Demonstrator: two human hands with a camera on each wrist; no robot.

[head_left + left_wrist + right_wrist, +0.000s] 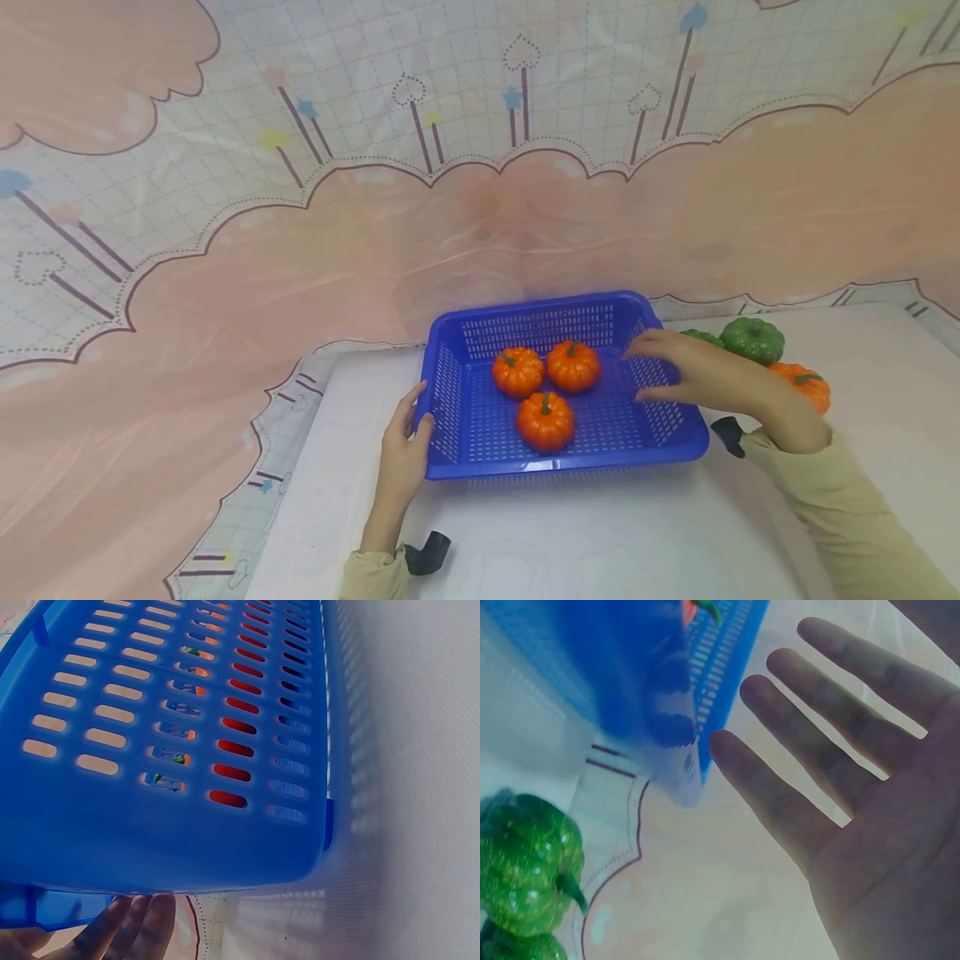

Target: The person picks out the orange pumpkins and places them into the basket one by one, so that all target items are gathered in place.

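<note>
A blue plastic basket (555, 464) with slotted walls stands on the white table and holds three small orange pumpkins: one at back left (518, 372), one at back right (573, 367), one in front (546, 422). My left hand (405, 454) touches the basket's left rim with fingers and thumb; in the left wrist view its fingers (142, 926) show at the basket's edge. Over the basket's right end, my right hand (693, 375) hovers with its fingers apart and nothing in them. The right wrist view shows these fingers (780, 787) spread beside the blue rim.
Right of the basket, partly behind my right forearm, lie a green pumpkin (752, 340), a second green one (702, 337) and an orange one (806, 386). A printed pink and white cloth (525, 225) hangs behind the table (570, 533).
</note>
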